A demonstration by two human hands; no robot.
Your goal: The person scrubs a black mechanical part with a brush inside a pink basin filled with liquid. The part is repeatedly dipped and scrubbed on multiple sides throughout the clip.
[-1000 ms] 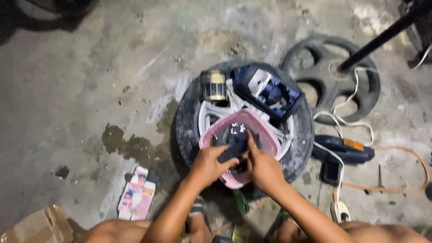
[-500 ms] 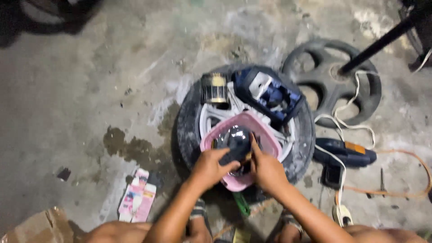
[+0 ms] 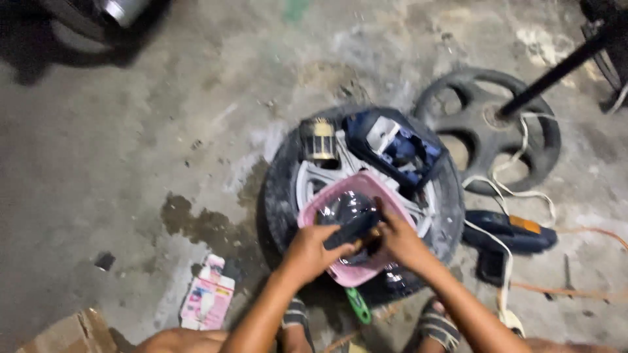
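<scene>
Both forearms reaching forward from the lower edge of the head view, converging over a pink basin (image 3: 325,202) set on top of a tyre with a silver rim (image 3: 286,189) lying flat on the concrete floor (image 3: 131,150).

Left hand (image 3: 309,250) palm-down at the basin's near-left rim, fingers curled around the near end of a dark part (image 3: 353,225) lying inside the basin. Right hand (image 3: 400,240) close alongside, fingers bent in against the same part from the right. Hands nearly touching, both closed on the part. Exact finger contact blurred; cannot tell more.

Edges and room:
- Far side of tyre top crowded: small black-and-gold cylinder (image 3: 318,138) far-left, blue tool case (image 3: 396,147) far-right, its corner just beside the basin.
- Right of tyre: second black wheel (image 3: 543,140), a dark pole (image 3: 556,68) standing at its centre, white cord (image 3: 517,189), dark blue power tool (image 3: 517,232).
- Left of tyre: dark wet stain (image 3: 196,225), pink carton (image 3: 208,297), cardboard corner (image 3: 65,333).
- Near edge: green handle (image 3: 358,306) between sandalled feet.
</scene>
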